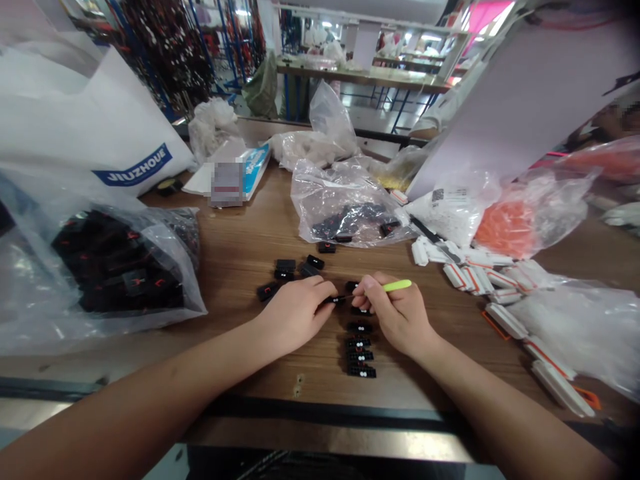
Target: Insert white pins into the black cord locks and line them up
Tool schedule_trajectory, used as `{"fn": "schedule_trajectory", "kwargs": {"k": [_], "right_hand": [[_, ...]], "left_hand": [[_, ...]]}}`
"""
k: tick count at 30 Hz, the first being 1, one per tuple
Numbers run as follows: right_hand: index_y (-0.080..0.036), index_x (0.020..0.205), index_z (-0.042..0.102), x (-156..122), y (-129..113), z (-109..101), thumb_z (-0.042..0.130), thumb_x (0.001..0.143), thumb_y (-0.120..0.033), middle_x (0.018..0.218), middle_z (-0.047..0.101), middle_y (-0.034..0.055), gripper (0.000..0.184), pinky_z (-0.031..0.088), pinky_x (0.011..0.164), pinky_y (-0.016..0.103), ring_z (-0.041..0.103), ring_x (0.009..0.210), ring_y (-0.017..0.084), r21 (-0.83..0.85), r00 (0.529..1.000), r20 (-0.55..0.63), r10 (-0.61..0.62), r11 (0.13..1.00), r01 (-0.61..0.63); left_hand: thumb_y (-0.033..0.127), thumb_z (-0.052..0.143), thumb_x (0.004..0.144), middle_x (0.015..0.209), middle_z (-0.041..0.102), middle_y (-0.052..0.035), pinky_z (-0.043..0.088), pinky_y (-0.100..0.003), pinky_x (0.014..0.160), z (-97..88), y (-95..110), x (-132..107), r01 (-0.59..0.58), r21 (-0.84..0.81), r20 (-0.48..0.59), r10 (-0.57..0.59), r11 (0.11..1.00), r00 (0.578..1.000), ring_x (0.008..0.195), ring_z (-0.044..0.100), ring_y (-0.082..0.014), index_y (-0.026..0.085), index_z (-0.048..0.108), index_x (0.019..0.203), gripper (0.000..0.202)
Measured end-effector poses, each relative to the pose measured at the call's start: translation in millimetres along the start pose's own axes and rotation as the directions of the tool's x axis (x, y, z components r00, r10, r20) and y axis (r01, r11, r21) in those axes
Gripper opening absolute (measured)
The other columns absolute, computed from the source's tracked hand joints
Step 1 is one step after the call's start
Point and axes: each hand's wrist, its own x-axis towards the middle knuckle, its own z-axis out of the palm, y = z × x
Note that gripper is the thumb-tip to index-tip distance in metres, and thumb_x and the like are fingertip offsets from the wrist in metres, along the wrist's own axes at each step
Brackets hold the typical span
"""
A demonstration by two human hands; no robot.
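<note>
My left hand [299, 308] is closed on a small black plastic block [336, 300], holding it on the wooden table. My right hand [400, 310] grips a thin tool with a yellow-green handle [397, 285]. The tool's slim tip points left and meets the block, or comes very close to it. Below and between the hands, several black blocks with white dots [361, 357] lie in a column. Left of them, beyond my left hand, is a loose group of black blocks [285, 265]. What the right fingers partly cover beneath them is hard to make out.
At the left a clear bag of black blocks [120, 267] lies before a white JIUZHOUE bag [133, 163]. Another clear bag [345, 200] sits at the back. To the right are white-and-orange pieces [470, 279] and a bag of orange parts [507, 223]. The table's front edge [320, 410] is close.
</note>
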Motion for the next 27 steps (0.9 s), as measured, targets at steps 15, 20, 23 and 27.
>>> {"fn": "schedule_trajectory", "kwargs": {"k": [15,20,23,27], "right_hand": [[-0.017,0.079,0.069,0.3,2.7,3.4,0.049,0.099,-0.038,0.068,0.068,0.0020,0.035,0.049,0.057,0.023,0.063,0.058,0.011,-0.006,1.000,-0.016,0.001,1.000,-0.002],[-0.017,0.078,0.068,-0.1,1.0,4.6,0.048,0.099,-0.039,0.067,0.068,0.0022,0.036,0.050,0.057,0.023,0.063,0.058,0.012,-0.027,1.000,-0.004,-0.001,1.000,0.001],[-0.018,0.079,0.067,0.6,-1.1,4.9,0.047,0.099,-0.040,0.068,0.068,0.0027,0.037,0.050,0.057,0.024,0.063,0.060,0.013,-0.048,1.000,0.008,0.025,0.999,-0.024],[-0.018,0.079,0.067,1.7,-4.3,5.3,0.045,0.100,-0.040,0.070,0.068,0.0029,0.037,0.051,0.058,0.024,0.064,0.062,0.013,-0.106,0.997,0.068,0.034,0.994,-0.027]], "left_hand": [[0.015,0.060,0.090,0.079,0.058,-0.0002,0.049,-0.032,0.069,2.5,-2.0,-0.5,-0.013,0.006,-0.014,0.014,1.000,1.000,0.071,0.057,-0.0166,0.018,0.064,0.091,0.005],[0.015,0.058,0.090,0.079,0.058,-0.0005,0.050,-0.032,0.070,0.9,-1.2,-0.5,-0.011,0.015,-0.009,0.012,1.000,1.000,0.071,0.057,-0.0164,0.018,0.064,0.090,0.006],[0.014,0.058,0.090,0.080,0.058,-0.0006,0.050,-0.032,0.070,0.8,-1.5,-1.1,-0.016,0.009,-0.005,0.016,1.000,1.000,0.072,0.058,-0.0168,0.018,0.063,0.091,0.007],[0.015,0.058,0.090,0.081,0.058,-0.0007,0.049,-0.032,0.069,1.6,-2.0,-1.3,-0.011,0.007,-0.004,0.011,1.000,1.000,0.073,0.058,-0.0173,0.018,0.062,0.090,0.005]]}}
